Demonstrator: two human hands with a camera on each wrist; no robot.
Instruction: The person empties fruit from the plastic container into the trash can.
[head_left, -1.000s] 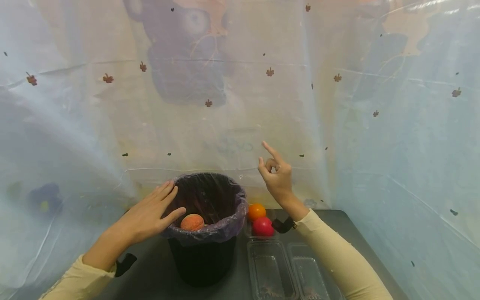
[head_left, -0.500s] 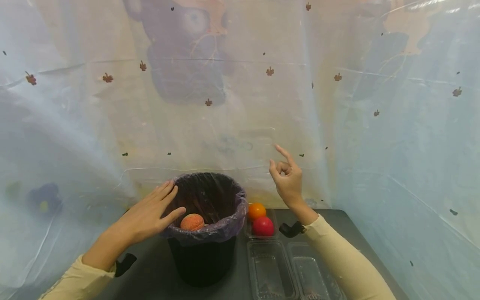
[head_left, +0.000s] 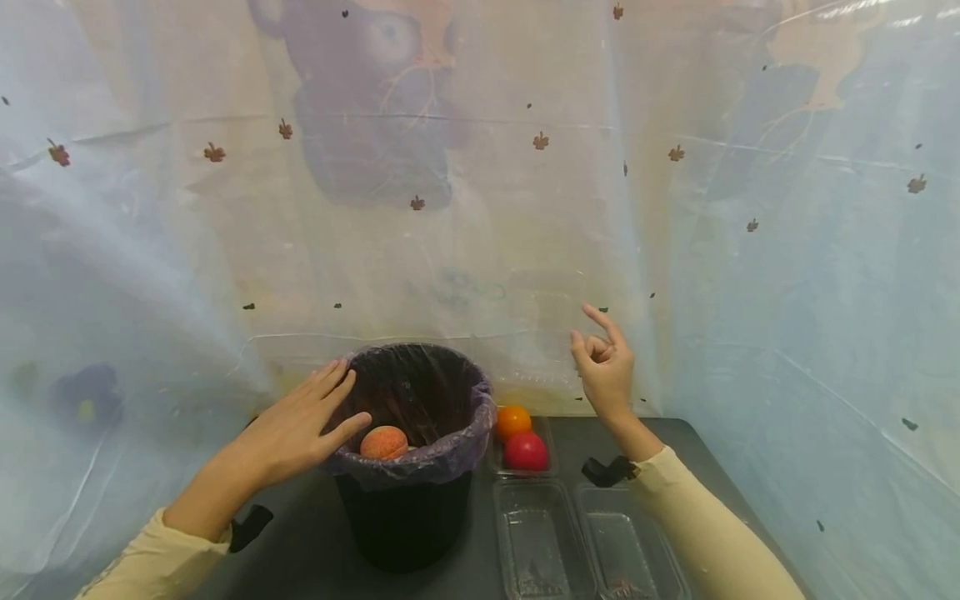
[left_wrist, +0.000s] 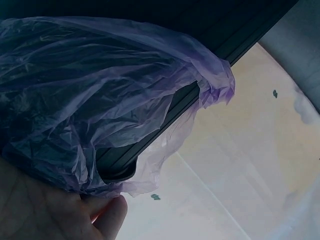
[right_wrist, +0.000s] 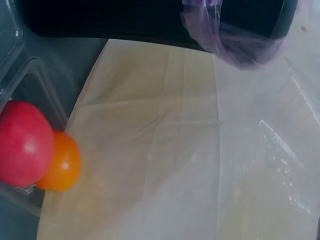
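My left hand (head_left: 288,429) rests with straight fingers on the left rim of a black bin (head_left: 405,521). A thin purple bag (head_left: 461,457) lines the bin and folds over its edge. Inside lies a round orange-pink ball-like thing (head_left: 384,443), with something pale partly hidden beside it. To the right of the bin, my right hand (head_left: 609,371) is raised and pinches a see-through plastic container (head_left: 546,325). The container is faint against the curtain; its glints (right_wrist: 282,145) show in the right wrist view. The left wrist view shows the bag (left_wrist: 125,85) and the hand's fingers (left_wrist: 112,217).
Right of the bin, a clear tray (head_left: 551,433) holds an orange ball-like thing (head_left: 513,422) and a red one (head_left: 526,452). Two more clear trays, one left (head_left: 542,533) and one right (head_left: 626,533), lie nearer on the dark table (head_left: 667,433). A printed plastic curtain (head_left: 480,208) hangs around.
My right hand has moved right and slightly down, away from the bin, with the clear container in its fingers. The left hand has stayed on the bin's rim.
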